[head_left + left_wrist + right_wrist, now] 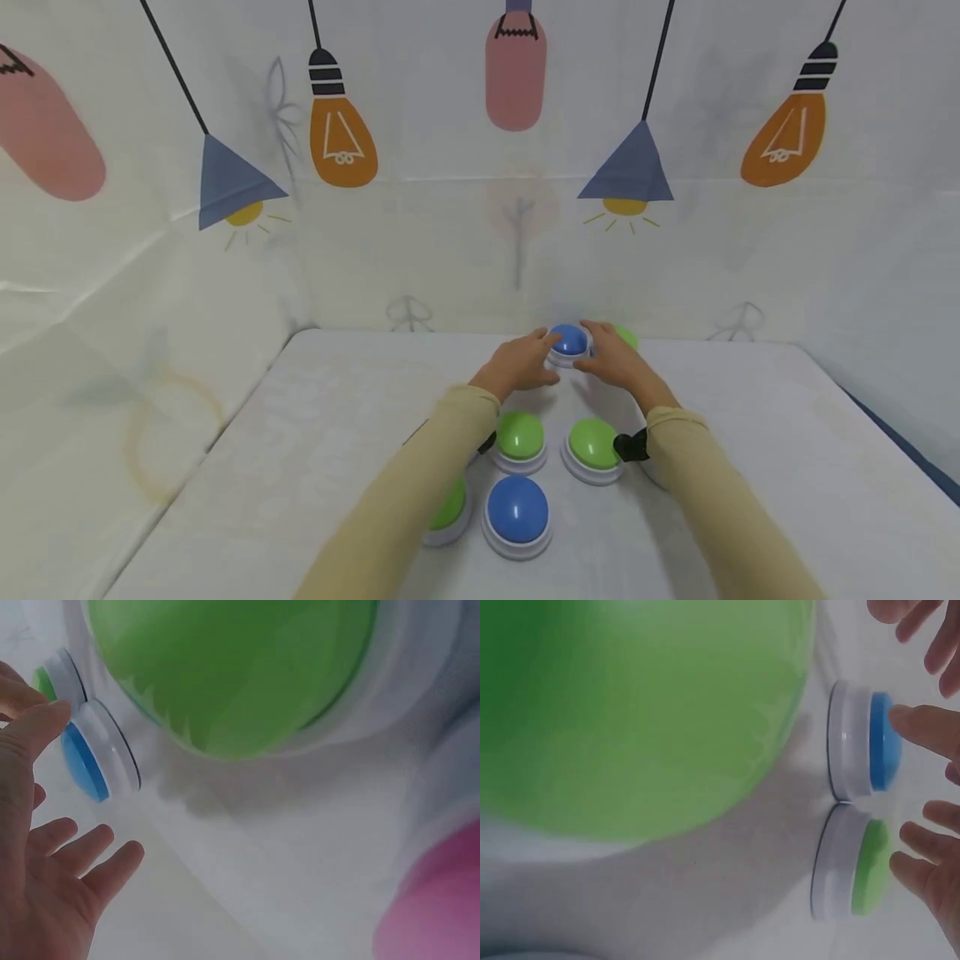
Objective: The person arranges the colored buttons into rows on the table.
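At the table's far edge, a blue dome button (568,339) (84,766) (885,742) on a white base stands between the two hands. The left hand (519,364) (52,885) is on its left, fingers spread and slightly bent, holding nothing. On its right is the right hand (618,362) (939,877), thumb and fingers apart and nothing gripped. Whether fingertips touch the blue dome, I cannot tell. A green button (626,336) (870,866) stands beside the blue one, partly hidden behind the right hand.
Nearer on the white table (300,467) are two green buttons (520,435) (593,443), a blue one (517,508) and another green one (448,510) partly under the left sleeve. A pink dome (435,900) shows in the left wrist view. A printed cloth wall (450,250) rises behind.
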The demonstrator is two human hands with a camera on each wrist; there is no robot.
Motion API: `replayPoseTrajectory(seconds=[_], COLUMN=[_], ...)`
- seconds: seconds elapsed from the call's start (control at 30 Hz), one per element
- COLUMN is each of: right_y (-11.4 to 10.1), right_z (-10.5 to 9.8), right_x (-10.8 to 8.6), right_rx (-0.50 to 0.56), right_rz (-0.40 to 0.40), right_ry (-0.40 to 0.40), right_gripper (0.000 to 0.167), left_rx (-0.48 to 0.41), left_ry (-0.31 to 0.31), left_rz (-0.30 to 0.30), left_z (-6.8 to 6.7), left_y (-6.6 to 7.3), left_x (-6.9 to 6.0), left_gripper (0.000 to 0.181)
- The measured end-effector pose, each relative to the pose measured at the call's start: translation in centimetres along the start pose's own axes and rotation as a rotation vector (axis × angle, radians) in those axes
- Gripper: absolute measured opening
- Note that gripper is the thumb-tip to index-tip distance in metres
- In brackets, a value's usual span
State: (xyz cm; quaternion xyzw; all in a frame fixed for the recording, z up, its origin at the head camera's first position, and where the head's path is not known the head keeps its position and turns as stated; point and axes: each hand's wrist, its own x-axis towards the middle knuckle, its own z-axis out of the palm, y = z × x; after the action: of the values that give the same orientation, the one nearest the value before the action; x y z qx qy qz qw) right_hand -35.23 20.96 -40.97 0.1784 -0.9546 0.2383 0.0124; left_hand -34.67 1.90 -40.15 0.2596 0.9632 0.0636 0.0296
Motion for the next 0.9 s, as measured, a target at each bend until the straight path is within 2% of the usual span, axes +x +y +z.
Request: replayPoseTrajectory(seconds=[0.37, 0.57, 0.9], right_y=[-0.4, -1.0, -0.7], right_z=[0.3, 0.2, 0.3], right_x=[1.8, 2.5, 3.2], right_rx=[-0.008, -0.027, -0.072], right_rz=[0.013, 0.029, 0.026], right_ry=[-0.035, -0.090, -0.125], right_gripper=[0.073, 0.074, 0.075], left_rx=[0.010, -0.005, 0.001], left_ry=[-0.009, -0.022, -0.017], left_rz=[-0.014, -0.016, -0.020], left_z=[0.7, 0.8, 1.3], left_y=[0.2, 0.2, -0.1], left_x=[1.2, 1.5, 2.2], left_gripper=[0.073, 0.073, 0.076])
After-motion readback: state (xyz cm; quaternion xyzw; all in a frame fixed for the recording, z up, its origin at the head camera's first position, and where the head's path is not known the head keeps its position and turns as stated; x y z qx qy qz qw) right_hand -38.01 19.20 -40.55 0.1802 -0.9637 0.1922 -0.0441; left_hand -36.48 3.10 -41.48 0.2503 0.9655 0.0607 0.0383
